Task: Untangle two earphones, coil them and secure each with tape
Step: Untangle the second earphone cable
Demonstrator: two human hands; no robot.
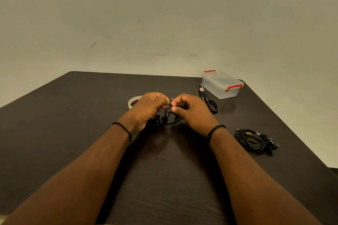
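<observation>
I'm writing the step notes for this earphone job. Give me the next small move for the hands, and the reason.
Probably finish winding the earphone that both hands pinch, then let the left hand reach for the tape roll just behind it. The right hand would keep the loops together. The other earphone already lies bundled at the right; whether it is taped, I cannot tell.

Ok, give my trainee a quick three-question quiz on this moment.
1. True or false: both hands grip the black earphone cable.
2. What lies right beside the clear box? A) scissors B) pen C) phone
3. Fill in: the tape roll sits just behind the ____ hand.

Key: 1 true, left hand and right hand both pinch it; 2 A, scissors; 3 left.
</observation>
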